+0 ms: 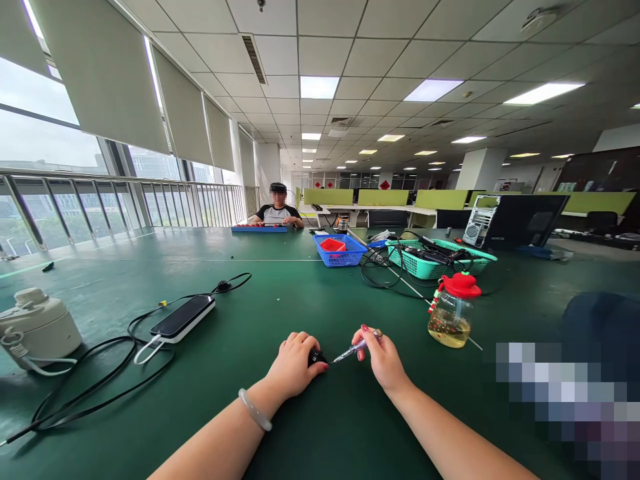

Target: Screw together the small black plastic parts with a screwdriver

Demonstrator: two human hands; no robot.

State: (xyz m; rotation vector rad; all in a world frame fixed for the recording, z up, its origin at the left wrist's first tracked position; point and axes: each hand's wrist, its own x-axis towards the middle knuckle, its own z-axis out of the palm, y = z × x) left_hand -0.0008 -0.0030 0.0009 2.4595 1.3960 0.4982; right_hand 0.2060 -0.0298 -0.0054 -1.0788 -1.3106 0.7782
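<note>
My left hand [296, 363] is closed around a small black rounded object [317, 357] on the green table; my fingers cover most of it, so its kind is unclear. In my right hand [383, 360] is a slim screwdriver [353, 349] with a clear handle, gripped between thumb and fingers. Its metal shaft points left and down, the tip at or very close to the right side of the black object. I cannot tell whether they touch.
Right of my hands stands a red-lidded glass jar [453, 317] of liquid. Further back are a blue basket [341, 257] and a green basket [425, 267] with cables. On the left lie a power bank [184, 317], black cables and a white bottle [40, 327]. A person [277, 210] sits opposite.
</note>
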